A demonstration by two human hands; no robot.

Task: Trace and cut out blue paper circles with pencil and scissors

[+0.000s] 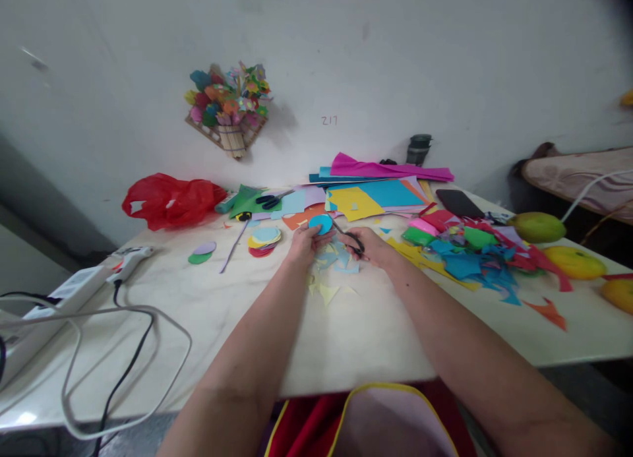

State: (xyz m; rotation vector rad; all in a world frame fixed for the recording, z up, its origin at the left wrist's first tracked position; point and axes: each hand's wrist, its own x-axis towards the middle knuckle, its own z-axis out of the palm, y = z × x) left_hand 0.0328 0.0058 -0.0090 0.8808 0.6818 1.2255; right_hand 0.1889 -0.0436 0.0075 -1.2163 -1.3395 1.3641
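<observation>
Between the fingers of my left hand (303, 243) is a round blue paper disc (321, 225). My right hand (370, 244) grips a pair of dark-handled scissors (350, 238), whose blades point toward the disc's right edge. Whether the blades touch the paper I cannot tell. Light blue and pale yellow paper scraps (332, 259) lie on the table beneath my hands. Left of my left hand sits a small pile of cut paper circles (266, 239) in blue, yellow and red. Farther left, a purple and a green circle (202, 254) overlap.
Coloured paper sheets (376, 196) lie at the back, with a second pair of scissors (271, 200) to their left. A red plastic bag (171, 200) stands back left. Heaped scraps (465, 262), a phone (459, 203) and mangoes (573, 262) occupy the right. Cables and a power strip (74, 289) run along the left.
</observation>
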